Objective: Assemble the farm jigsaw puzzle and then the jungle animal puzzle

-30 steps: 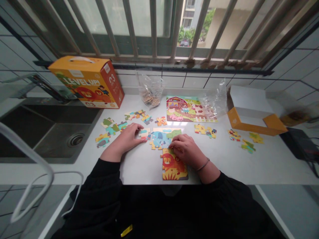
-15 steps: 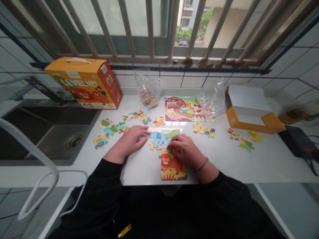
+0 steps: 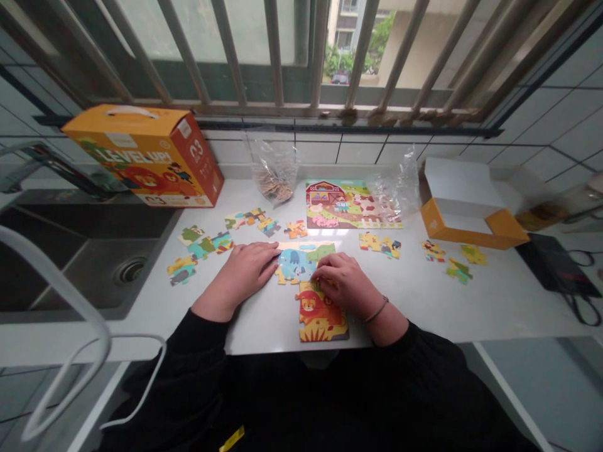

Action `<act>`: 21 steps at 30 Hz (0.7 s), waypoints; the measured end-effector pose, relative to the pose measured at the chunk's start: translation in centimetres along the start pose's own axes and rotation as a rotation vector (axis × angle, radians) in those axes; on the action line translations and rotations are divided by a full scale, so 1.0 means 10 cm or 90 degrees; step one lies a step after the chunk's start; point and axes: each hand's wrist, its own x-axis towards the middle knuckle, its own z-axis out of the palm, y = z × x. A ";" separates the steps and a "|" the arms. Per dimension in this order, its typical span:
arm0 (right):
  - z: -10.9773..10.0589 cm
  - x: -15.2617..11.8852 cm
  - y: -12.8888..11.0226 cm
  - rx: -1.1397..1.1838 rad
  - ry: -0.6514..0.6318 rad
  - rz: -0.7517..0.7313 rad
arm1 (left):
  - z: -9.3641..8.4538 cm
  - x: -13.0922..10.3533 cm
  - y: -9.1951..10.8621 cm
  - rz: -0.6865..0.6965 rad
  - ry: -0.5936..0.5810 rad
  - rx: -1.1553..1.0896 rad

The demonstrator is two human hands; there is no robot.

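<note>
A partly joined jigsaw puzzle lies at the front of the white counter. Its upper section shows a blue elephant (image 3: 294, 263), and its lower section shows an orange lion (image 3: 315, 311). My left hand (image 3: 249, 270) rests flat with fingers extended, the tips at the left edge of the elephant section. My right hand (image 3: 346, 282) has its thumb and fingers pinched together over the seam between the two sections, gripping a jigsaw puzzle piece there. The fingers hide part of that piece and the lion section's upper right corner.
Loose puzzle pieces (image 3: 221, 242) lie left, with more pieces (image 3: 380, 245) to the right. Behind are a farm picture (image 3: 330, 204), a plastic bag of pieces (image 3: 276, 182) and an open orange box (image 3: 471, 220). A large orange box (image 3: 146, 157) stands beside the sink (image 3: 94, 276).
The whole view has shifted slightly. My left fingers now cover more of the puzzle's left edge, hiding a reddish patch seen there before. My right hand stays pinched at the seam.
</note>
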 end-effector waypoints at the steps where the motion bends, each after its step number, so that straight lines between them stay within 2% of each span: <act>1: 0.00 0.00 0.00 -0.001 0.000 0.001 | 0.00 0.00 0.01 -0.003 -0.002 0.004; 4: 0.00 0.00 0.00 -0.004 0.001 0.002 | 0.00 0.00 0.03 -0.005 -0.009 0.015; 10: 0.00 0.00 -0.01 -0.007 -0.001 0.002 | 0.03 0.02 0.03 0.051 -0.010 0.002; 16: 0.00 0.00 0.00 -0.003 0.002 0.004 | 0.04 0.03 0.03 0.024 -0.014 -0.024; 21: 0.00 0.00 0.00 -0.006 -0.006 0.005 | 0.08 0.02 -0.02 0.036 -0.005 -0.071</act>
